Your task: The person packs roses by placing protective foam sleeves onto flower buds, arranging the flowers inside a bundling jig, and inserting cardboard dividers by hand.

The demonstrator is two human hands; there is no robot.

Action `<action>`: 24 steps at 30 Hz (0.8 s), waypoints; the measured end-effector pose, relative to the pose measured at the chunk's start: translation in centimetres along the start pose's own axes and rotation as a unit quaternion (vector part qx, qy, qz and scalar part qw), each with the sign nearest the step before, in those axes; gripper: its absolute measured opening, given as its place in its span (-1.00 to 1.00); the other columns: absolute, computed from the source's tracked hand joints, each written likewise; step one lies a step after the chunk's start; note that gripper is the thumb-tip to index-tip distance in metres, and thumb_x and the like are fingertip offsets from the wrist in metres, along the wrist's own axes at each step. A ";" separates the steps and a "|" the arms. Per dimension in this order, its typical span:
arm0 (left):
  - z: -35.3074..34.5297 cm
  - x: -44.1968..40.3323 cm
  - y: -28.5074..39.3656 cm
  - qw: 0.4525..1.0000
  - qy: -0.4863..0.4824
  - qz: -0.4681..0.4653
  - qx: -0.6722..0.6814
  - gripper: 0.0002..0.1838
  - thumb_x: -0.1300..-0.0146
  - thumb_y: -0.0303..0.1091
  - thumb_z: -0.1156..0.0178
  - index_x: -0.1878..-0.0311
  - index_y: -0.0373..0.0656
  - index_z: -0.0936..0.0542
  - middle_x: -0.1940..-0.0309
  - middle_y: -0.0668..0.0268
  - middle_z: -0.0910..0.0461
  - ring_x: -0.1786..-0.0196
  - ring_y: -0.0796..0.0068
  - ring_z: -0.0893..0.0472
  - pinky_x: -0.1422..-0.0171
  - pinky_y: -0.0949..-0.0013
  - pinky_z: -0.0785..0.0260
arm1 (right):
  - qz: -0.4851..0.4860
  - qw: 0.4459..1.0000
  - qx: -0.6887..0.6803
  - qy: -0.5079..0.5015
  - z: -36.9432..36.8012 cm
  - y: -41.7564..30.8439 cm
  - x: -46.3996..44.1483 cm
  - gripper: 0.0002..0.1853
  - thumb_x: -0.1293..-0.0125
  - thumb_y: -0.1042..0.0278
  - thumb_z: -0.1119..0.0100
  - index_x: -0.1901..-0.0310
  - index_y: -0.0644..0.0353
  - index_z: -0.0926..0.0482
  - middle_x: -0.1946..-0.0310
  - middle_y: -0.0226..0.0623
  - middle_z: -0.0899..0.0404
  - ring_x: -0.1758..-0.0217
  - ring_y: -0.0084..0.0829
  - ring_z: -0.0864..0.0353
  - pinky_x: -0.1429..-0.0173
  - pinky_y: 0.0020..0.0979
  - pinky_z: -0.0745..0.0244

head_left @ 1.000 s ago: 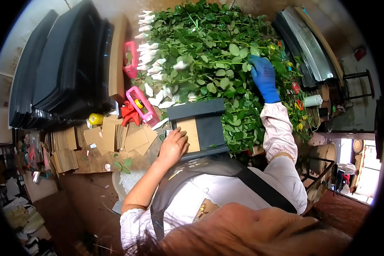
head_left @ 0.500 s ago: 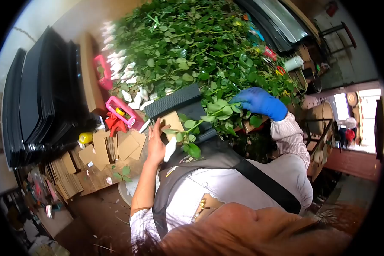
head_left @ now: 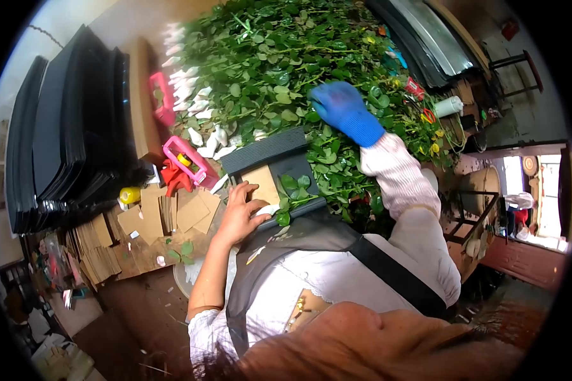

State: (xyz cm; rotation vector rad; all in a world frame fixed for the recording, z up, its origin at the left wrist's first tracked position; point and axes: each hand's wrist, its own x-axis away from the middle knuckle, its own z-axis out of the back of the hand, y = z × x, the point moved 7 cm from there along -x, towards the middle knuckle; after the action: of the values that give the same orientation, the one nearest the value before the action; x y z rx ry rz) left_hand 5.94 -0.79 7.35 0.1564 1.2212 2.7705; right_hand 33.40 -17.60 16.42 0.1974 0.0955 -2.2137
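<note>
My bare left hand (head_left: 238,213) is at the near left part of a dark ridged tray (head_left: 267,150). Its thumb and forefinger are round a white-sleeved bud (head_left: 270,210), whose leafy stem lies across the tray. Beneath the fingers is a cardboard piece (head_left: 262,183). My right hand (head_left: 340,109), in a blue glove, is over the heap of leafy stems (head_left: 254,76), beyond the tray and to its right. Its fingers look curled and slightly blurred; what they hold, if anything, is hidden.
White-sleeved buds (head_left: 185,82) line the heap's left side. Two pink holders (head_left: 200,171), a red cloth (head_left: 175,178), yellow tape (head_left: 130,195) and cardboard pieces (head_left: 149,213) lie left of the tray. Dark sheets (head_left: 76,127) stand far left; more sheets (head_left: 426,44) are at the upper right.
A leafy stem with a white-sleeved bud has come onto the tray. My left hand has closed its thumb and forefinger round the bud. My right hand came near the tray, then moved away over the heap.
</note>
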 end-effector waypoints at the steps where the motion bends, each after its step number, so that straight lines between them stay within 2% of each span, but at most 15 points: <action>1: 0.1 -0.1 0.1 1.000 -0.010 -0.003 0.003 -0.67 -0.06 -0.14 -0.48 0.11 -0.03 -0.74 -0.28 0.08 -0.42 -0.46 -0.07 -0.24 -0.57 -0.22 0.04 | -0.044 0.992 0.069 -0.096 -2.7 0.2 -2.7 -0.84 -0.31 0.26 -0.14 0.10 -0.04 -0.61 0.18 -0.30 -0.64 0.08 -0.21 -0.63 -0.07 -0.18 -0.50; 4: 0.4 0.0 0.6 0.999 -0.002 -0.022 -0.031 -0.69 -0.11 -0.12 -0.44 0.12 -0.04 -0.74 -0.27 0.08 -0.43 -0.46 -0.08 -0.25 -0.56 -0.22 0.01 | -0.038 0.966 0.249 -0.053 -13.4 3.6 -5.7 -0.79 -0.36 0.28 -0.06 0.08 -0.04 -0.67 0.01 -0.34 -0.66 -0.09 -0.33 -0.65 -0.23 -0.20 -0.41; 5: 0.5 0.0 1.0 0.998 0.008 -0.037 -0.042 -0.67 -0.11 -0.12 -0.46 0.10 -0.06 -0.74 -0.24 0.10 -0.43 -0.43 -0.11 -0.28 -0.50 -0.08 -0.12 | -0.066 0.966 0.210 -0.132 -14.2 3.9 -6.4 -0.78 -0.37 0.30 -0.03 0.09 -0.05 -0.68 -0.03 -0.36 -0.66 -0.12 -0.35 -0.63 -0.28 -0.20 -0.37; 6: 0.5 0.1 0.8 0.998 0.022 -0.041 -0.032 -0.68 -0.13 -0.12 -0.44 0.10 -0.05 -0.74 -0.24 0.10 -0.43 -0.43 -0.11 -0.28 -0.51 -0.11 -0.12 | -0.091 0.958 0.173 -0.212 -14.4 4.1 -6.7 -0.77 -0.39 0.31 0.00 0.09 -0.06 -0.69 -0.07 -0.37 -0.65 -0.16 -0.38 -0.62 -0.32 -0.21 -0.32; 7: 0.3 0.2 0.5 0.998 0.029 -0.040 -0.043 -0.69 -0.13 -0.13 -0.44 0.10 -0.04 -0.74 -0.24 0.10 -0.43 -0.42 -0.11 -0.28 -0.50 -0.11 -0.13 | -0.079 0.969 0.142 -0.188 -11.5 3.3 -6.8 -0.79 -0.34 0.33 -0.06 0.11 -0.02 -0.69 -0.06 -0.33 -0.65 -0.16 -0.29 -0.62 -0.28 -0.20 -0.40; 8: 0.1 0.3 0.3 0.997 0.034 -0.039 -0.050 -0.70 -0.13 -0.15 -0.44 0.10 -0.04 -0.74 -0.24 0.10 -0.43 -0.42 -0.11 -0.29 -0.49 -0.11 -0.14 | -0.119 0.970 0.102 -0.184 -8.2 3.0 -7.0 -0.78 -0.25 0.36 -0.13 0.10 0.01 -0.68 -0.02 -0.27 -0.65 -0.11 -0.17 -0.62 -0.22 -0.18 -0.47; 9: 0.1 0.4 0.2 0.998 0.043 -0.039 -0.036 -0.70 -0.13 -0.16 -0.44 0.09 -0.03 -0.74 -0.24 0.10 -0.44 -0.41 -0.11 -0.29 -0.48 -0.10 -0.16 | -0.092 0.993 0.032 -0.069 -4.4 2.5 -6.2 -0.65 -0.07 0.45 -0.22 0.04 0.04 -0.63 -0.01 -0.24 -0.63 -0.11 -0.09 -0.59 -0.23 -0.15 -0.49; 10: 0.1 0.3 0.1 0.998 0.049 -0.041 -0.022 -0.70 -0.13 -0.17 -0.44 0.09 -0.03 -0.74 -0.24 0.11 -0.44 -0.41 -0.11 -0.29 -0.48 -0.10 -0.17 | -0.031 0.996 -0.007 0.088 -0.5 2.3 -4.7 -0.58 -0.08 0.48 -0.24 -0.04 0.04 -0.61 0.00 -0.24 -0.65 -0.07 -0.10 -0.60 -0.26 -0.18 -0.49; 11: 0.1 0.3 0.1 0.997 0.055 -0.045 -0.009 -0.70 -0.13 -0.18 -0.44 0.08 -0.02 -0.74 -0.24 0.11 -0.44 -0.41 -0.11 -0.30 -0.47 -0.09 -0.18 | 0.010 0.989 -0.013 0.147 3.0 1.9 -3.5 -0.48 -0.07 0.52 -0.26 -0.15 -0.01 -0.59 -0.04 -0.23 -0.65 -0.10 -0.12 -0.60 -0.30 -0.18 -0.47; 13: 0.2 0.2 -0.1 0.998 0.056 -0.042 0.007 -0.70 -0.09 -0.20 -0.47 0.09 -0.02 -0.75 -0.23 0.12 -0.45 -0.40 -0.11 -0.30 -0.46 -0.08 -0.20 | 0.021 0.992 -0.019 0.123 6.2 2.7 -1.7 -0.41 -0.05 0.58 -0.29 -0.19 -0.03 -0.58 -0.12 -0.24 -0.61 -0.19 -0.18 -0.57 -0.34 -0.17 -0.44; 18: 0.0 0.6 -1.4 0.996 0.079 -0.041 0.015 -0.61 -0.02 -0.13 -0.52 0.10 -0.08 -0.74 -0.21 0.18 -0.53 -0.43 -0.03 -0.34 -0.49 -0.06 -0.16 | 0.068 0.994 -0.031 0.075 13.5 -0.1 3.8 -0.48 -0.12 0.53 -0.21 -0.19 0.00 -0.55 -0.05 -0.18 -0.60 -0.11 -0.07 -0.56 -0.25 -0.12 -0.43; 20: -1.3 0.8 -3.7 0.993 0.042 0.051 0.100 -0.30 0.06 -0.03 -0.57 -0.18 -0.07 -0.61 -0.24 0.18 -0.54 -0.39 0.03 -0.43 -0.50 0.07 -0.20 | 0.074 0.997 -0.035 0.017 14.8 -2.0 6.0 -0.49 -0.14 0.52 -0.20 -0.19 0.03 -0.54 -0.02 -0.14 -0.59 -0.08 -0.05 -0.56 -0.22 -0.12 -0.43; 22: -0.2 0.9 -3.1 0.986 0.042 0.127 0.100 -0.11 0.15 0.07 -0.61 -0.28 -0.08 -0.54 -0.28 0.14 -0.53 -0.40 0.04 -0.43 -0.51 0.08 -0.19 | 0.068 0.994 -0.049 -0.073 14.6 -3.6 8.0 -0.51 -0.16 0.50 -0.21 -0.18 0.06 -0.53 0.03 -0.11 -0.58 -0.04 -0.02 -0.56 -0.18 -0.10 -0.44; 23: -1.5 1.6 -4.7 0.977 0.062 0.149 0.141 0.05 0.18 0.17 -0.60 -0.38 -0.13 -0.43 -0.35 0.10 -0.46 -0.42 0.01 -0.40 -0.54 0.07 -0.15 | 0.022 0.985 -0.059 -0.163 13.2 -3.1 9.3 -0.54 -0.20 0.49 -0.24 -0.19 0.12 -0.53 -0.07 -0.08 -0.54 -0.12 0.00 -0.52 -0.25 -0.11 -0.41; 24: 0.4 0.8 -2.6 0.990 0.114 0.067 0.051 0.16 0.16 0.13 -0.62 -0.48 -0.15 -0.27 -0.40 0.07 -0.38 -0.41 -0.01 -0.40 -0.57 0.05 -0.11 | 0.023 0.979 -0.057 -0.192 12.3 -2.9 10.6 -0.56 -0.22 0.46 -0.23 -0.17 0.12 -0.52 -0.04 -0.08 -0.54 -0.09 0.00 -0.53 -0.22 -0.10 -0.42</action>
State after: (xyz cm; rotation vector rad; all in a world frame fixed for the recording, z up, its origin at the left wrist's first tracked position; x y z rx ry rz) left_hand 5.34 1.34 5.73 -0.0757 1.4567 2.9071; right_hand 23.51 -25.86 26.64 -0.2902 0.0038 -2.1530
